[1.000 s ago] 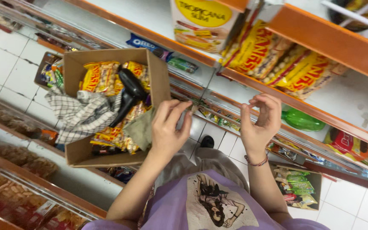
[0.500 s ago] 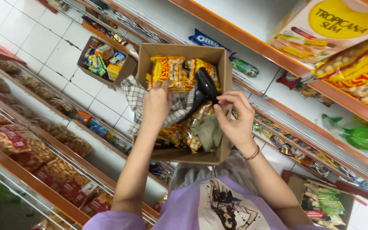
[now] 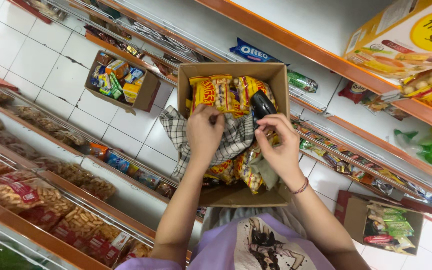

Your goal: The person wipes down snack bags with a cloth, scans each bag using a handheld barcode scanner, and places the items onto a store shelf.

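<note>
While both your hands dig in the box (image 3: 271, 75) at frame centre, your left hand (image 3: 203, 132) pinches the checkered cloth (image 3: 236, 137), soft and light. Your right hand (image 3: 278, 142) curls loosely by the black scanner (image 3: 262, 104), probably hard and slick; grip its handle.

Both bare forearms reach far forward, side by side; left hand (image 3: 203, 132) knuckles up with fingers curled down, right hand (image 3: 276, 145) just beside it, fingers bent inward, bracelet at wrist.
</note>
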